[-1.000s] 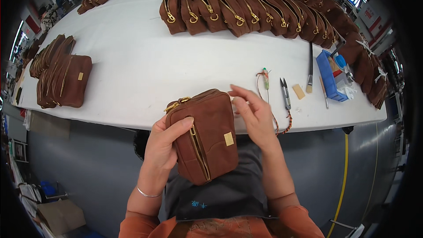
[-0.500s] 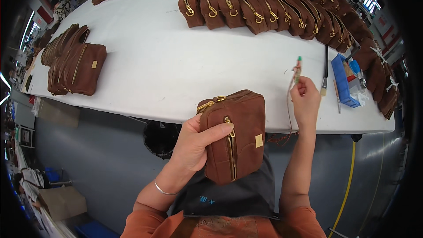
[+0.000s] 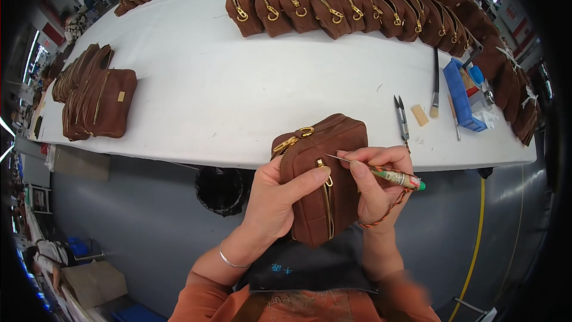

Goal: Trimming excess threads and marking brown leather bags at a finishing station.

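Note:
A brown pouch (image 3: pixel 304 214) with a gold front zipper is gripped at its left side by my left hand (image 3: pixel 275 194), the thumb lying beside the zipper pull (image 3: pixel 327 177). Between the fingers of my right hand (image 3: pixel 381 194) is an awl (image 3: pixel 390 176) with a wrapped, green-ended handle and a braided cord. Its thin metal point reaches to the pouch's front near the top of the zipper; whether it touches the leather I cannot tell. My right hand hides the pouch's right side.
On the white table (image 3: pixel 196 89) lie thread snips (image 3: pixel 401 118), a tan block (image 3: pixel 420 115) and a brush (image 3: pixel 435 86). A blue bin (image 3: pixel 462 95) with small items stands at the right. Brown pouches (image 3: pixel 333 6) line the back; others (image 3: pixel 98 98) stack left. A black bin (image 3: pixel 219 191) is below the edge.
My right hand has come from over the table to the pouch, bringing the awl with its point to the left. Snips and a tan block now show. My left hand keeps its hold.

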Available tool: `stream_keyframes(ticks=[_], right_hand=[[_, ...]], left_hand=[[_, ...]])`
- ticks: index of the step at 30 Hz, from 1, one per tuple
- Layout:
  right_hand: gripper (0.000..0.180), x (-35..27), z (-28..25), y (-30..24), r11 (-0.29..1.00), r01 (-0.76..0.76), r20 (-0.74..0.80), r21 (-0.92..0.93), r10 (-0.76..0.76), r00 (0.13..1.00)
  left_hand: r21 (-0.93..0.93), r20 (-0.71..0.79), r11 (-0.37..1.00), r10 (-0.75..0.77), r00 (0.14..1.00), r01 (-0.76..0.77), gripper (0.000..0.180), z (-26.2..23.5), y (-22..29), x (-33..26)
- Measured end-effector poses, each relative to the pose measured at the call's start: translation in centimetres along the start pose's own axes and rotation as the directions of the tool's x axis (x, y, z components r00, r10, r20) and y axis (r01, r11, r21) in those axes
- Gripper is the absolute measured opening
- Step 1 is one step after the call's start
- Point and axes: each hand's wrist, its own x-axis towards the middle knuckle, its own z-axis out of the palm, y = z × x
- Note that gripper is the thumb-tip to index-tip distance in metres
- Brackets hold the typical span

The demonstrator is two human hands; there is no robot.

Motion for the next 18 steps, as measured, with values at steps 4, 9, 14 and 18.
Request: stream_keyframes(ticks=[4,9,14,18], right_hand=[[0.021,-0.06,-0.06,-0.12,1.000,0.013,0.031,-0.005,-0.012,0.999],[0.021,-0.06,-0.03,-0.21,0.999,0.017,0.056,-0.028,-0.015,0.998],[0.020,-0.07,-0.13,-0.12,0.999,0.027,0.070,-0.034,-0.024,0.997],[0.022,-0.41,0.44,0.02,0.984,0.125,0.056,-0.124,-0.119,0.991]], left_hand=[[0.015,-0.001,1.000,0.000,1.000,0.000,0.028,-0.03,0.02,-0.15],[0.012,0.008,1.000,0.010,1.000,-0.010,0.028,-0.12,0.10,-0.38],[0.002,0.019,1.000,0.009,1.000,-0.009,0.027,-0.02,0.10,-0.37],[-0.014,0.023,1.000,0.020,1.000,-0.020,0.027,0.00,-0.05,-0.35]])
